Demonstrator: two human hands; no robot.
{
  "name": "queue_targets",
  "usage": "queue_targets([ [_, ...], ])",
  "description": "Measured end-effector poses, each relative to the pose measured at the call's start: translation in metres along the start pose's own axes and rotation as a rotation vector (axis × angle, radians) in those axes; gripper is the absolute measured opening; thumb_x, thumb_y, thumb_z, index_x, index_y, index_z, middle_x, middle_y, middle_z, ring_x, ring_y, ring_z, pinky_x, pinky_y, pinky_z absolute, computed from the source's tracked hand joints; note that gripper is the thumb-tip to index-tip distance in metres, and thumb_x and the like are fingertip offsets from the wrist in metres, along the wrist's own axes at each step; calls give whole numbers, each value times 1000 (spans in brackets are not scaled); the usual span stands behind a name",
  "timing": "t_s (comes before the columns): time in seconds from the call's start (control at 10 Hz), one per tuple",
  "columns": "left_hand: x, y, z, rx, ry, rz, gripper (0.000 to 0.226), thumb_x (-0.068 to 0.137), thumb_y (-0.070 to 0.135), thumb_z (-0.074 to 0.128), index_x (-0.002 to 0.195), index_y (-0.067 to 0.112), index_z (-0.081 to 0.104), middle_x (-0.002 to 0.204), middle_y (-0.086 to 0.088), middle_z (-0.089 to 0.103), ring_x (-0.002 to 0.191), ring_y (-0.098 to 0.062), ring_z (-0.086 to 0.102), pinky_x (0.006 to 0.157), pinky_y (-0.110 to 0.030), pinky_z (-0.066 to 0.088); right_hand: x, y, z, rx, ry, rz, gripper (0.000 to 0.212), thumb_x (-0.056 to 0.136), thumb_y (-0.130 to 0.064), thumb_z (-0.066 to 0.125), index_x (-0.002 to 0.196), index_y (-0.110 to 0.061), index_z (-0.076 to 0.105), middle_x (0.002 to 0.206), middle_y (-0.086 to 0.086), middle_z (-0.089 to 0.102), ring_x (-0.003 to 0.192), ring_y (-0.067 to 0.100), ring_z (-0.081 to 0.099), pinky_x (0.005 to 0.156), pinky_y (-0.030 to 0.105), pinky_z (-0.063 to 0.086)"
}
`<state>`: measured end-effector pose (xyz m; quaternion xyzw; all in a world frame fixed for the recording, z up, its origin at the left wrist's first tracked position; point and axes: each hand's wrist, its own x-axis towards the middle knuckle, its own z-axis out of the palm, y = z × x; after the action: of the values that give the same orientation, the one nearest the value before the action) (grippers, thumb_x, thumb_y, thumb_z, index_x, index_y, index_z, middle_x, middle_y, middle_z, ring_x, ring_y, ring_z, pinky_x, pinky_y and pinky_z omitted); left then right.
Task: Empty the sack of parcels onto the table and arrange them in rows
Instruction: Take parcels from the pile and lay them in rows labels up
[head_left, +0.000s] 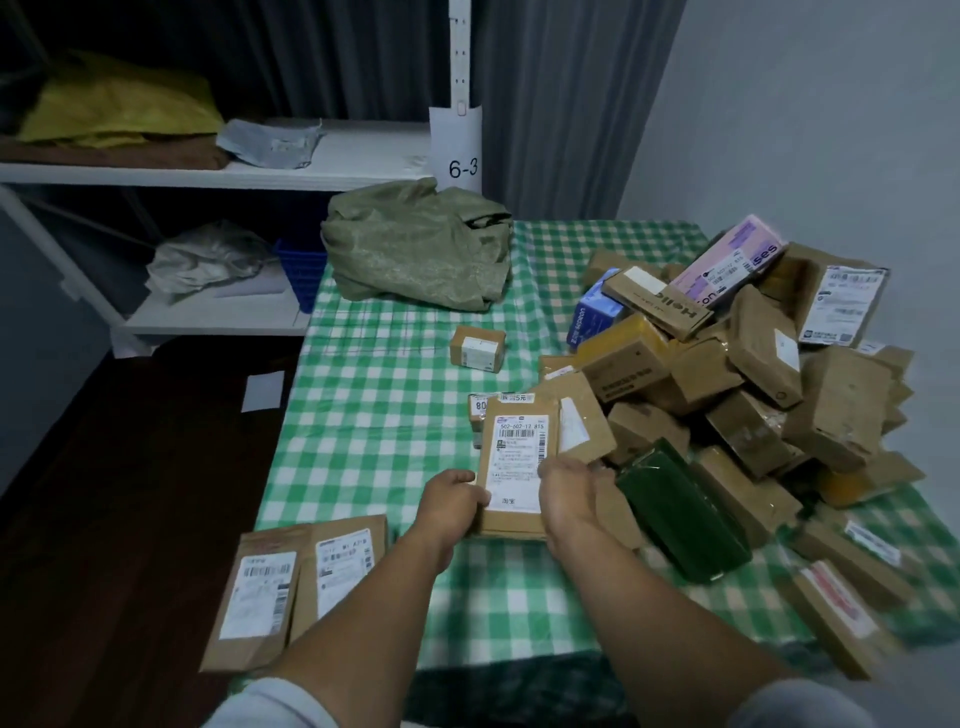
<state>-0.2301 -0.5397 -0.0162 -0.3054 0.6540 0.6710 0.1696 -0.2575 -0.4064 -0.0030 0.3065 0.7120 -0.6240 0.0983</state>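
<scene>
Over the middle of the green-checked table (363, 415), a flat brown parcel with a white shipping label (517, 462) is held between both hands: the left hand (457, 501) curls its fingers round the parcel's left long edge and the right hand (569, 493) grips the right long edge, both at the near end. Its long axis runs away from the person, the same way as the two labelled parcels (260, 592) lying side by side at the table's near left corner. That pair looks like the start of a row. It lies left of the grip and nearer the person, so the left hand is the closer one, and the likely move is a slide leftward and back with no turning needed. The olive sack (415, 244) sits crumpled and slack at the far edge, seemingly emptied. The heap of parcels (737, 384) is piled to the right, with a dark green parcel (680, 519) just beside the right hand
</scene>
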Motion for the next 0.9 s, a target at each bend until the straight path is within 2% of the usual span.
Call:
queue_targets([
  [0.1,-4,-16,-27,-11,27,-25,30,84,1,62,112,11,62,107,-12,71,80,-22,62,65,-31,51,-12,20,23,-19,-37,10,17,94,-10,49,108,-12,59,98,13,72,72,25,67,58,30,53],
  [0.2,-8,-32,-67,80,115,-13,8,85,5,64,83,12,62,84,-8,65,72,-23,60,69,-34,54,-20,49,49,-107,-72,45,18,94,2,46,104,-7,57,99,14,70,80,30,68,62,34,58],
  [0.3,-8,-35,-91,119,225,-9,14,89,8,60,77,15,58,77,-4,60,67,-19,56,66,-29,51,-14,76,64,-205,-83,70,16,90,3,46,99,-4,57,100,17,69,85,33,69,73,45,62],
  [0.4,-5,-55,-119,187,308,-79,25,91,7,56,69,18,54,83,-8,60,78,-25,57,76,-37,55,9,128,81,-329,-106,106,19,83,1,45,95,-4,58,100,21,69,86,36,70,77,55,61],
  [0.5,-5,-64,-121,245,316,-99,23,90,6,57,69,16,55,88,-12,62,81,-26,58,82,-41,56,0,139,86,-393,-103,117,17,86,3,45,96,-1,58,100,21,68,89,38,69,78,52,61],
  [0.6,-4,-83,-126,243,310,-109,9,90,4,55,89,6,63,95,-14,66,80,-26,57,69,-34,49,-20,137,88,-377,-124,131,15,91,6,44,96,3,59,98,22,67,79,33,66,62,37,57],
  [0.7,-3,-88,-125,205,310,-94,8,88,4,54,91,8,61,91,-12,63,76,-25,55,64,-28,41,-24,143,90,-349,-139,159,17,94,7,41,99,3,57,93,20,65,72,30,63,58,31,53],
  [0.8,-5,-93,-126,191,294,-106,9,87,4,58,86,13,56,88,-10,61,75,-25,55,63,-29,43,-27,153,90,-347,-146,204,18,98,5,36,102,2,54,94,17,62,78,32,63,69,40,57],
  [0.9,-6,-93,-124,210,304,-92,9,87,4,58,85,13,56,89,-11,61,74,-24,54,63,-28,43,-26,158,88,-391,-154,230,18,100,4,37,109,5,51,96,18,58,78,30,60,69,37,53],
])
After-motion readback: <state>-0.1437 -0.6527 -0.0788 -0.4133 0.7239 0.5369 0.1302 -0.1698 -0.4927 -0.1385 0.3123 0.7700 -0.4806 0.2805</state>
